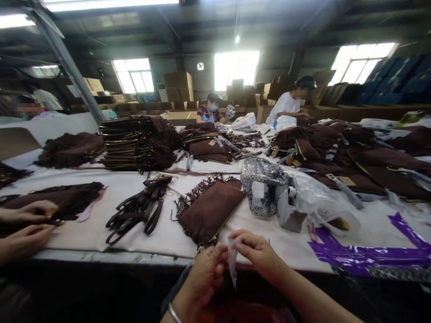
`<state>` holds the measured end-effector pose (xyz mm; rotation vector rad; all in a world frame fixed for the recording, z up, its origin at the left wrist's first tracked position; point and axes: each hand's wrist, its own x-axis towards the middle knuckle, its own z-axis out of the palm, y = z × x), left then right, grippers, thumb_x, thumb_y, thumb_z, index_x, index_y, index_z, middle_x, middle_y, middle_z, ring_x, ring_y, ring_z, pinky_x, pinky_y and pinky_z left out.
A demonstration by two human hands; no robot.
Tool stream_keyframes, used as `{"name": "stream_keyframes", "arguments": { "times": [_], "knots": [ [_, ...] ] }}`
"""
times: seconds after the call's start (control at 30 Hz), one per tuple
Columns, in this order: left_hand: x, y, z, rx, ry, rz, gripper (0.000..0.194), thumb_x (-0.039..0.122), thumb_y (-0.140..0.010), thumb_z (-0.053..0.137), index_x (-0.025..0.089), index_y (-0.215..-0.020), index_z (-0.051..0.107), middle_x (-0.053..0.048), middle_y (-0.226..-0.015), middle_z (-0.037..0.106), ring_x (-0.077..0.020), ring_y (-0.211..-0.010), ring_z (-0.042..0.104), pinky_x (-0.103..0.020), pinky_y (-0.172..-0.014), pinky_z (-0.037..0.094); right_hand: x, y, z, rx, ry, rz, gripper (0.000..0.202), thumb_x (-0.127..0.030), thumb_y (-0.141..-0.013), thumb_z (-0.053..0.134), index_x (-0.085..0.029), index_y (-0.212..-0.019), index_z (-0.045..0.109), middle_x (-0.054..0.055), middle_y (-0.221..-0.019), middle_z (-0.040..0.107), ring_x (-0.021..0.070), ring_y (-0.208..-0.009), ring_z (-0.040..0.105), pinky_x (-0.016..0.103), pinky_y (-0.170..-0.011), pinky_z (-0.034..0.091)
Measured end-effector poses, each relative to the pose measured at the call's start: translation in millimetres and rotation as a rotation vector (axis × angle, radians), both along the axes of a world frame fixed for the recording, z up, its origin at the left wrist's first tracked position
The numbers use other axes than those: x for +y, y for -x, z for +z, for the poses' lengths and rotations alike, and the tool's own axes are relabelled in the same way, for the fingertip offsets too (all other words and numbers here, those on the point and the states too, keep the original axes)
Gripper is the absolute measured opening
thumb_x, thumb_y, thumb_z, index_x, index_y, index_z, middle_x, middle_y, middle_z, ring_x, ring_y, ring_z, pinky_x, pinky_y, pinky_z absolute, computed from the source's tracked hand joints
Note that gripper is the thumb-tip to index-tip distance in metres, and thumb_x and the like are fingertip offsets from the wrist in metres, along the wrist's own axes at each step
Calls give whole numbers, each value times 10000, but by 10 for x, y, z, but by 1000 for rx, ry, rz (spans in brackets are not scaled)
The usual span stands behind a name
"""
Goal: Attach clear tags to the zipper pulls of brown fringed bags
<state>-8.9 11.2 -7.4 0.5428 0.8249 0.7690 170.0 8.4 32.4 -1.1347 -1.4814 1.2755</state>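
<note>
A thin whitish strip [232,262] hangs between my two hands at the table's front edge. My right hand [251,246] pinches its upper end between thumb and fingers. Just left of the strip, my left hand [210,269] has its fingers closed near the metal clasp of a brown fringed pouch [210,211]; what it holds is too small to make out. The pouch lies flat on the white table, its gold zipper facing right. Left of the pouch lies a bundle of brown straps [143,208] with gold clasps.
A co-worker's hands [30,229] work at the left over brown fringed material. Stacked brown pouches [138,141] stand behind the straps. A patterned silver bag [262,186], clear plastic bags [319,202] and purple tape [367,253] lie to the right. Two people work across the table.
</note>
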Motion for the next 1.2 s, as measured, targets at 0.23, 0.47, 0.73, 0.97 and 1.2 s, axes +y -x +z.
{"name": "stream_keyframes", "arguments": {
  "times": [0.23,0.47,0.73,0.97,1.2],
  "knots": [
    [-51,1,-119,26,-38,8,405,431,-703,777,193,-905,519,134,-473,304,-22,-382,162,-177,-374,85,114,177,-222,142,230,-4,383,-534,-767,668,-152,-797,665,11,-727,608,143,-674,530,262,-647,427],
    [-74,-149,-132,175,-43,119,386,432,-673,776,193,-822,512,101,-495,434,-26,-365,283,-172,-373,175,19,163,-268,161,443,-77,495,-666,-745,614,-187,-701,495,-82,-494,432,63,-416,346,200,-423,238],
    [-90,-190,-162,247,-57,191,439,517,-672,768,161,-822,559,67,-549,515,-14,-376,290,-172,-386,176,39,183,-316,100,424,-251,351,-507,-710,659,-168,-664,581,-64,-496,474,81,-435,377,225,-450,283],
    [-81,43,-12,110,91,130,427,518,-762,685,133,-926,599,-34,-773,643,-61,-547,517,-168,-478,338,-47,-29,-329,-316,225,-215,330,-419,-771,598,-154,-575,601,-25,-516,518,111,-519,439,238,-509,318],
    [2,47,110,78,5,54,320,362,-703,781,142,-687,548,46,-573,501,-42,-496,438,-158,-455,301,-286,105,-285,-334,297,-71,349,-432,-796,546,-140,-615,608,-14,-549,524,125,-549,449,238,-514,321]
  ]
}}
